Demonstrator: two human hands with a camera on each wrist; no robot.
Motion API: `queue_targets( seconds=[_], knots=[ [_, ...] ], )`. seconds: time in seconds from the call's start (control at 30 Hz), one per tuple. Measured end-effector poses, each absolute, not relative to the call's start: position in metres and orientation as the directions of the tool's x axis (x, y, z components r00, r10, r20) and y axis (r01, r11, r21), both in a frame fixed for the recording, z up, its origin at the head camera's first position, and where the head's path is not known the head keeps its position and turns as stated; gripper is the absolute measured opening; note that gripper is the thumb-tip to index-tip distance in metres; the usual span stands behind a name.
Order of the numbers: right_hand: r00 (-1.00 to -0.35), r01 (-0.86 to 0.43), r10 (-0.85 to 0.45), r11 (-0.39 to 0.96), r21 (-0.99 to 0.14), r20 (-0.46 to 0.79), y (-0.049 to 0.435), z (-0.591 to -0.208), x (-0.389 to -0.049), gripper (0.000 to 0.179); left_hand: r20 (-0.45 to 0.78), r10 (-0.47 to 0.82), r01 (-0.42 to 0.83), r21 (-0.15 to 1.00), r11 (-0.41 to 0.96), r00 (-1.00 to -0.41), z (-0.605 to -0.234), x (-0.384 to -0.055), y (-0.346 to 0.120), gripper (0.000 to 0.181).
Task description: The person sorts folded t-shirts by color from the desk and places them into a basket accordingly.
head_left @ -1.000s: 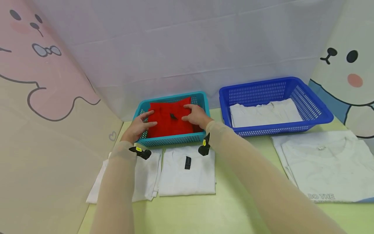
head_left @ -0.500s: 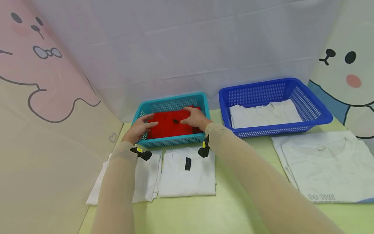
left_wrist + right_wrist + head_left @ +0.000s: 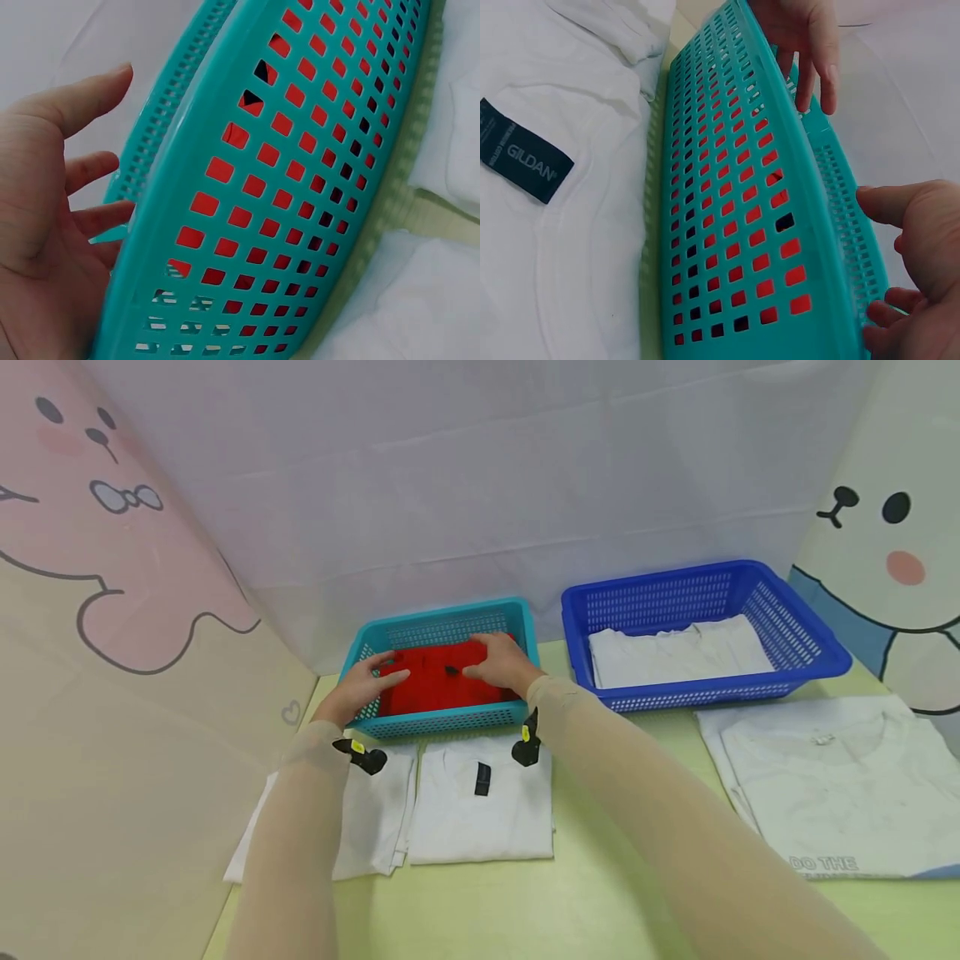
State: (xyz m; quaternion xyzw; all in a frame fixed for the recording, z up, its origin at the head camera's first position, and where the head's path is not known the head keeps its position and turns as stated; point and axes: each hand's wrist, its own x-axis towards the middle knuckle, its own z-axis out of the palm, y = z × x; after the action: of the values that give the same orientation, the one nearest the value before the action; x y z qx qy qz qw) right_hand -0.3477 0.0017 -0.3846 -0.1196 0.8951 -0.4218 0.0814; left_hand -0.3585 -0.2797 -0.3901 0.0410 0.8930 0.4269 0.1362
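A folded red garment [image 3: 431, 683] with a small dark tag lies inside the teal basket [image 3: 442, 724]. My left hand [image 3: 351, 690] reaches over the basket's left side, thumb and fingers spread beside the garment. Over the right part of the red cloth is my right hand [image 3: 501, 662], its fingers extended. In the left wrist view, the left hand [image 3: 45, 217] has loosely bent fingers behind the basket's rim. The right wrist view has the right hand [image 3: 930, 255] at the rim too, fingers apart; red cloth shows through the basket's holes.
A blue basket [image 3: 660, 603] holding folded white cloth [image 3: 675, 656] stands to the right. Folded white shirts lie in front of the teal basket, one with a black label [image 3: 482, 779]. A larger white shirt [image 3: 840, 785] is at the far right. A white sheet hangs behind.
The red garment has gone lower into the teal basket, its back edge dropping and exposing the basket's back wall. Both hands have stayed nearly in place.
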Motion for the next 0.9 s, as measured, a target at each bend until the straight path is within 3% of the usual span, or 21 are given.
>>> queue_targets(
  seconds=[0.2,0.43,0.6,0.9],
  knots=[
    [-0.955,-0.25,-0.295,0.723,-0.644,0.04,0.004,-0.373,-0.344,0.072,-0.199,0.184,0.01,0.651,0.759,-0.962,-0.379,-0.35,-0.276,0.092],
    [-0.931,-0.356,-0.346,0.797,-0.488,0.115,0.014,-0.363,-0.337,0.084,-0.091,0.256,0.164,0.559,0.813,-0.962,-0.368,-0.338,-0.27,0.092],
    [-0.916,-0.394,-0.382,0.802,-0.45,0.122,0.03,-0.354,-0.324,0.092,-0.005,0.303,0.267,0.461,0.846,-0.953,-0.364,-0.324,-0.27,0.09],
    [-0.888,-0.455,-0.44,0.795,-0.4,0.136,0.061,-0.337,-0.303,0.095,0.088,0.323,0.332,0.363,0.87,-0.942,-0.359,-0.287,-0.271,0.092]
  ],
)
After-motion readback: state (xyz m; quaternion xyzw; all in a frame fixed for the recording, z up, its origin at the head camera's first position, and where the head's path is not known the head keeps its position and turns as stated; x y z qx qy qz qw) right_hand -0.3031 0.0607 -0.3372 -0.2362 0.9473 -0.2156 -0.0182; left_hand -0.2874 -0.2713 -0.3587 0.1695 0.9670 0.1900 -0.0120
